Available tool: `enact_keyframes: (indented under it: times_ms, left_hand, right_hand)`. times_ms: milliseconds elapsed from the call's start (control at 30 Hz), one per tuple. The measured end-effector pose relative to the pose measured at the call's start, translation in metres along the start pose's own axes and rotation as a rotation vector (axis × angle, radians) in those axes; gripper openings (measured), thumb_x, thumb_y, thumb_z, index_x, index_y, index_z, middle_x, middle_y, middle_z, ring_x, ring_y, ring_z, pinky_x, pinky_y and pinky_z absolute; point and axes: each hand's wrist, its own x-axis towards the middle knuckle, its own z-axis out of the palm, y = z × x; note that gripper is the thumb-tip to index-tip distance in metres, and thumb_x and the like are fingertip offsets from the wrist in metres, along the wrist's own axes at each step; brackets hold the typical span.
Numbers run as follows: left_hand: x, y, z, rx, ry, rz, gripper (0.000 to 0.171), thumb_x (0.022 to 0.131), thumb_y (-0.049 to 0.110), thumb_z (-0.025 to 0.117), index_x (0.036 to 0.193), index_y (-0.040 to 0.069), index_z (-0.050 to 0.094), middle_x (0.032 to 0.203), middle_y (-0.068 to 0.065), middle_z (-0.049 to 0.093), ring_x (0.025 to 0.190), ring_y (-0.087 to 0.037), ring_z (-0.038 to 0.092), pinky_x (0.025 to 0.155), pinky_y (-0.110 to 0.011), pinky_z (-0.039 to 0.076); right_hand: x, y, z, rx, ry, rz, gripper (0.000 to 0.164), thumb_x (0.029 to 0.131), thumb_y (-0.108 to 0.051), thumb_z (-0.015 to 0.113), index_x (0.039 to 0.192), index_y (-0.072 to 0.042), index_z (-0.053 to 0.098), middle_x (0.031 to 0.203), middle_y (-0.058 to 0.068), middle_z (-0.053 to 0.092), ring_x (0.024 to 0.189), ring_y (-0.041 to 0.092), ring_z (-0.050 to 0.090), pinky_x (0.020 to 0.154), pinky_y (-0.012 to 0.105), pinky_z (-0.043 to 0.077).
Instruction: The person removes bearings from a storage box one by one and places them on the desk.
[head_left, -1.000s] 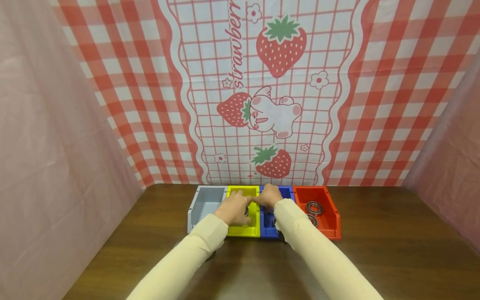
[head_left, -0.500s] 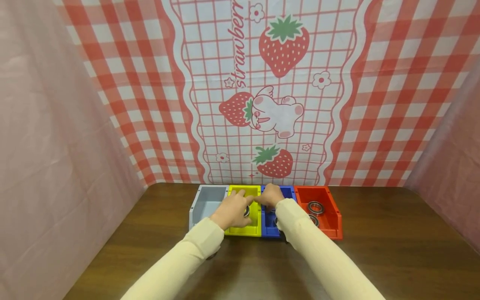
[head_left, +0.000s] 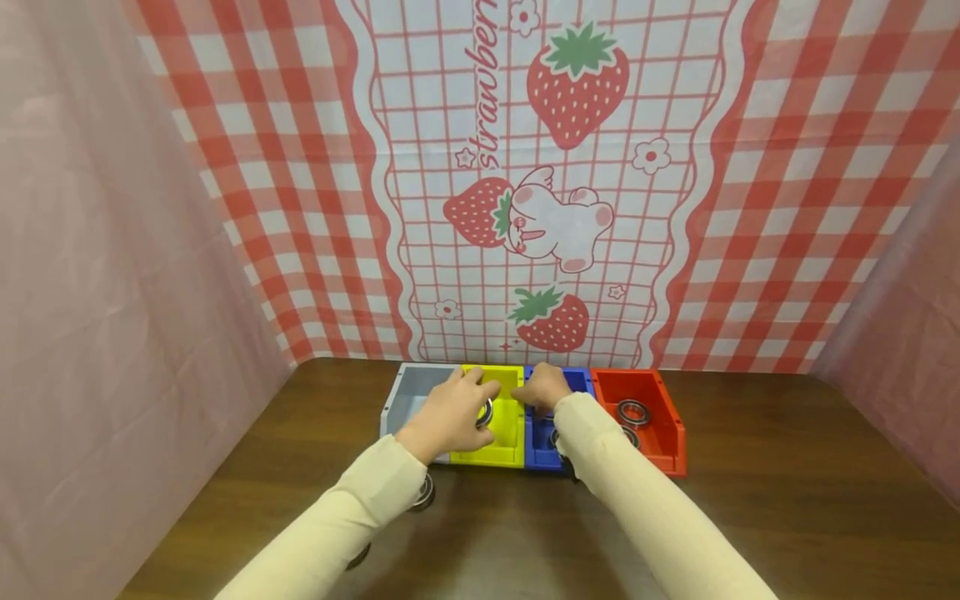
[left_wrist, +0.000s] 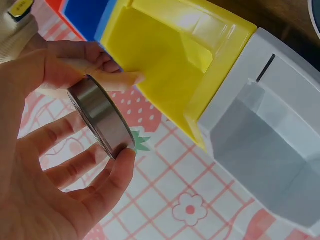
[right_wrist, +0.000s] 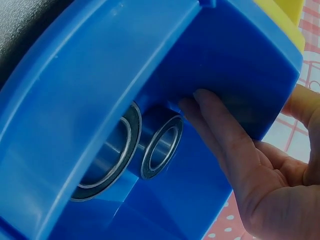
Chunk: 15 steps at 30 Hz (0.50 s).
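The left hand (head_left: 447, 415) grasped a steel bearing (left_wrist: 105, 117) by its edge over the yellow bin (head_left: 487, 457); the bearing was not yet set down. The right hand (head_left: 545, 389) was released, with fingers extended inside the blue bin (head_left: 547, 457), just beside a rear bearing (right_wrist: 147, 162). A front bearing (right_wrist: 134, 145) was partly hidden by the bin lip. The red bin (head_left: 667, 466) contained two further bearings (head_left: 623, 416), one partly covered by the right sleeve (head_left: 611, 454). The work appeared partly complete: a loose bearing (head_left: 427, 492) lay on the worktop (head_left: 750, 500); the left sleeve (head_left: 341, 512) obstructed another apparent one. The left hand also masked part of the grey bin (head_left: 416, 383).
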Motion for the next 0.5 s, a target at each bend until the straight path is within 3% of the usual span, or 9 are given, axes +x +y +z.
enact_keyframes:
  times_ms: [167,367,500]
  left_hand:
    - [-0.012,-0.001,-0.006,0.022,0.011,0.020,0.042,0.075,0.028,0.072,0.113,0.015,0.059,0.112,-0.009,0.057,0.101,-0.031,0.055,0.068,-0.037,0.057]
    - [-0.025,-0.007,-0.005,0.036,0.015,0.028,0.043,0.075,0.027,0.072,0.114,0.014,0.059,0.108,-0.008,0.054,0.089,-0.023,0.047,0.060,-0.030,0.048]
    - [-0.035,-0.011,-0.004,0.038,0.000,0.018,0.045,0.075,0.027,0.073,0.115,0.013,0.059,0.108,-0.008,0.054,0.087,-0.022,0.046,0.062,-0.032,0.049]
  right_hand:
    - [0.002,0.001,-0.001,-0.012,-0.005,-0.004,0.030,0.086,-0.019,0.068,0.099,0.008,0.064,0.086,0.017,0.066,0.064,0.023,0.068,0.058,0.032,0.058]
    - [0.003,0.001,-0.002,-0.015,-0.009,-0.010,0.035,0.086,-0.020,0.068,0.103,0.010,0.061,0.087,0.018,0.064,0.062,0.023,0.068,0.058,0.032,0.058]
    - [0.002,0.001,-0.002,-0.023,-0.013,-0.026,0.031,0.086,-0.020,0.067,0.098,0.009,0.062,0.084,0.017,0.064,0.060,0.023,0.068,0.059,0.033,0.058]
